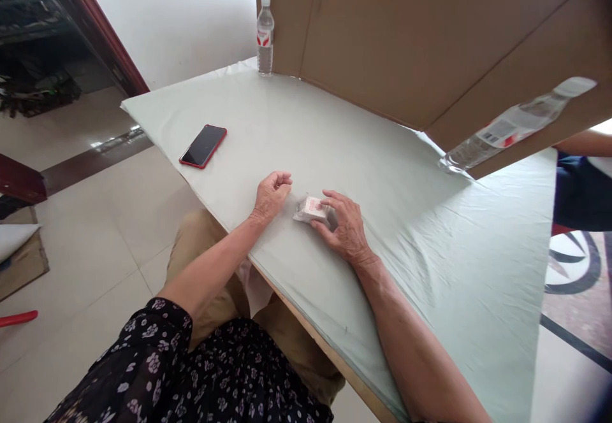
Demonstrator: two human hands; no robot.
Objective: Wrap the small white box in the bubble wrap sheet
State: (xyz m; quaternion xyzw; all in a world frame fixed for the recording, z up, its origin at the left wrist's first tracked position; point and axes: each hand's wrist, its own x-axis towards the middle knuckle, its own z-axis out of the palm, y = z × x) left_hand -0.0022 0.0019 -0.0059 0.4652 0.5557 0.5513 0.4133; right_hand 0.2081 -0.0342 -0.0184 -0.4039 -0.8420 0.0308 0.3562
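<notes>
A small white box with reddish print, in clear plastic wrapping (313,208), lies on the pale green cloth of the table (329,136). My right hand (345,225) is curved around its right side, thumb at the near edge and fingertips on the top. To the left of the box, a short gap away, my left hand (273,193) rests on the cloth with its fingers curled together. Whether anything small is inside those fingers is hidden.
A phone with a red case (203,146) lies at the left. One water bottle (264,37) stands at the back, another (511,127) at the right, both beside a tall cardboard panel (382,34). Another person's arm (586,143) shows at the far right.
</notes>
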